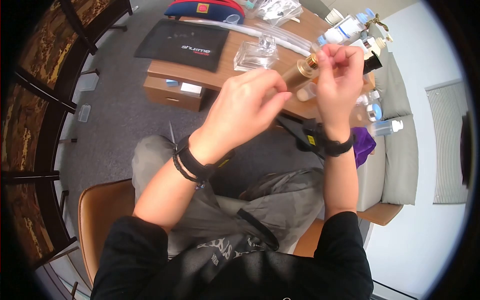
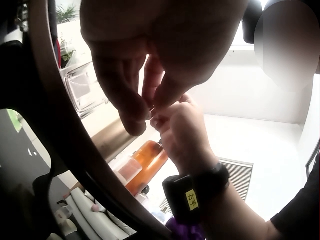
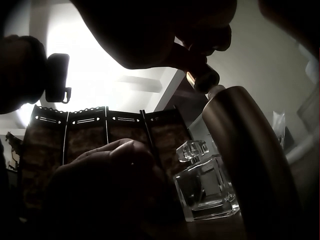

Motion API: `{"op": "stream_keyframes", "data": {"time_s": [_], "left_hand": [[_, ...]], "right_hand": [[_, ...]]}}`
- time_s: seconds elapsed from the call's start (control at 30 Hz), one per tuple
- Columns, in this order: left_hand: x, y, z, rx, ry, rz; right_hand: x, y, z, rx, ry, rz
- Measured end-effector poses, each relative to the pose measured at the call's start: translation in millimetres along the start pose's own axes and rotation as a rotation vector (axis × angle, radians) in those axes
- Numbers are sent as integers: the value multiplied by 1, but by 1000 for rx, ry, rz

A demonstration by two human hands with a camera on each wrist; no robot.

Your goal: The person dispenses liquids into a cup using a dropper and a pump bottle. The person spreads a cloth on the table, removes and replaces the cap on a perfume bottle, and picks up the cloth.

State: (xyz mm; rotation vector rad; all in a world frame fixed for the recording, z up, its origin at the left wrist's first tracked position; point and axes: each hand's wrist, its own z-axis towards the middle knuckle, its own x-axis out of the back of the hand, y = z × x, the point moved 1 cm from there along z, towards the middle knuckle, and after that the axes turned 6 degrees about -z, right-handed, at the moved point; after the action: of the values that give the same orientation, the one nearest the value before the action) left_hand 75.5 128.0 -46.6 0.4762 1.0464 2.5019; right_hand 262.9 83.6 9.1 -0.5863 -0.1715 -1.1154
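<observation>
A tall gold bottle (image 1: 298, 74) stands at the table's near edge, its lower part hidden behind the left hand (image 1: 245, 100). That hand is raised with loosely bent fingers; in the right wrist view the left hand (image 3: 107, 172) is apart from the bottle (image 3: 247, 145), with nothing visible in it. Thumb and fingers of the right hand (image 1: 340, 80) pinch a small gold cap (image 1: 312, 61) at the bottle's top. Seen from the right wrist, the cap (image 3: 204, 80) is tilted just above the pale neck (image 3: 215, 91). Whether they touch is unclear.
A clear glass perfume bottle (image 1: 254, 56) is left of the gold one. Beyond lie a black pouch (image 1: 185, 45), a red and blue case (image 1: 205, 10) and clear plastic tubes (image 1: 280, 37). Several bottles crowd the right side, near a purple cloth (image 1: 363, 146).
</observation>
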Motion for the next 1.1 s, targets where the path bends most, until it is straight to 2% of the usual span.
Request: {"op": "stream_keyframes", "data": {"time_s": [0.07, 0.17, 0.23, 0.4, 0.47, 0.9, 1.1], "left_hand": [[0, -1, 0, 16, 9, -5], [-2, -1, -1, 51, -6, -21], [-4, 0, -2, 174, -73, -63], [-9, -2, -5, 124, -107, -112], [-11, -3, -6, 120, -108, -130], [-13, -4, -6, 78, -137, -86], [-19, -5, -8, 81, -148, -96]], "right_hand": [[-1, -3, -6, -61, -20, -14], [0, 3, -9, -62, -10, 34], [1, 0, -9, -58, -3, 21], [1, -2, -8, -63, -21, -3], [2, -8, -6, -184, -23, 43], [52, -9, 49, -4, 135, 60], [67, -1, 35, -89, 148, 36]]}}
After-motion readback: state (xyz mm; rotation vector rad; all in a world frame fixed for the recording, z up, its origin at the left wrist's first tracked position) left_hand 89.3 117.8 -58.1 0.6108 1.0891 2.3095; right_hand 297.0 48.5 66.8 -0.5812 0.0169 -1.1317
